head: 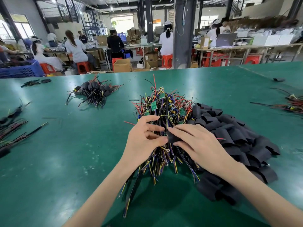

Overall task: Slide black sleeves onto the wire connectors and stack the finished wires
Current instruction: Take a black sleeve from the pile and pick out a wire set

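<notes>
1. Over the wire heap (165, 108) on the bench (82, 153), the right hand (196, 145) clamped its fingers on a black sleeve (172, 138); the left hand (144, 141) pinched a wire (167, 122) at its mouth.
2. Sleeving seemed underway; next, the sleeve needed pushing home.

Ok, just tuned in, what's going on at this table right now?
A person is working over the wire pile on the green table. The right hand pinches one black sleeve. The left hand has its fingers at the sleeve's end, seemingly feeding a wire in, though that is hidden. Loose sleeves are heaped to the right, and a stack of sleeved wires lies farther back on the left.
</notes>
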Demonstrator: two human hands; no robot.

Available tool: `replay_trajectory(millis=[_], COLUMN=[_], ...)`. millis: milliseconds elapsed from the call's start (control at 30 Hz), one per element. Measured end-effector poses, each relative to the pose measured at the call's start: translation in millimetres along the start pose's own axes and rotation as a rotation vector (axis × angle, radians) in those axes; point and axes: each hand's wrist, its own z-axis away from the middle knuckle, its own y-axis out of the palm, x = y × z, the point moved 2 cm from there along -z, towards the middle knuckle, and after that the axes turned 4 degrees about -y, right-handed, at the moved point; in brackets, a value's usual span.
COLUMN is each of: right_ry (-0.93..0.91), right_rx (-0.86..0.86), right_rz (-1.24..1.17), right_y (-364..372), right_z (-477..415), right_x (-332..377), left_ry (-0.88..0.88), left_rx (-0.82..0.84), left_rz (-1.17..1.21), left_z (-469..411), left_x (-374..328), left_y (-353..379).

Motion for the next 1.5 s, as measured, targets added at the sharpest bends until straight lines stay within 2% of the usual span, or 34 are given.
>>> replay_trajectory(millis=[233, 400, 500, 600, 700, 767, 800, 867, 1133, 1233, 1400, 1500], right_ry=[-0.04, -0.034, 0.058, 0.186, 0.342, 0.42, 0.448, 0.497, 0.716, 0.728, 0.73, 0.734], right_rx=[0.025, 0.02, -0.025, -0.161, -0.231, -0.224, -0.208, -0.165, 0.088, 0.145, 0.173, 0.192], right_rz=[-0.004, -0.03, 0.003, 0.043, 0.075, 0.119, 0.146, 0.196, 0.257, 0.267, 0.272, 0.249], right_y=[-0.4, 1.8, 3.2, 0.1, -1.1, 0.4, 1.6, 3.6, 11.9, 14.3, 13.7, 12.5], right_z=[-3.2, -3.2, -1.5, -0.5, 1.2, 3.9, 5.4, 8.1, 20.1, 21.5, 20.0, 19.5], right_x=[6.0, 9.2, 6.3, -4.5, -18.7, -26.5, -29.8, -35.5, -52.8, -54.2, -55.8, -55.7], left_ry=[-0.036, 0.075, 0.124, 0.127, -0.019, -0.178, -0.258, -0.368, -0.471, -0.45, -0.457, -0.483], left_rx=[0.051, 0.058, 0.016, -0.241, -0.597, -0.794, -0.823, -0.783, -0.715, -0.612, -0.543, -0.578], left_rz=[0.023, -0.143, -0.099, 0.016, 0.183, -0.088, -0.289, -0.517, -0.703, -0.868, -0.885, -0.911], left_z=[-0.3, -0.1, -7.5, -24.4, -35.4, -38.7, -37.6, -34.3, -39.5, -40.0, -41.1, -40.8], left_x=[0.3, -7.5, -16.6, -15.8, 8.7, 40.0, 55.1, 77.5, 89.7, 95.4, 95.4, 84.4], left_y=[-0.6, -2.3, -23.1, -71.0, -122.1, -149.8, -159.6, -166.5, -156.3, -151.3, -160.5, -154.7])
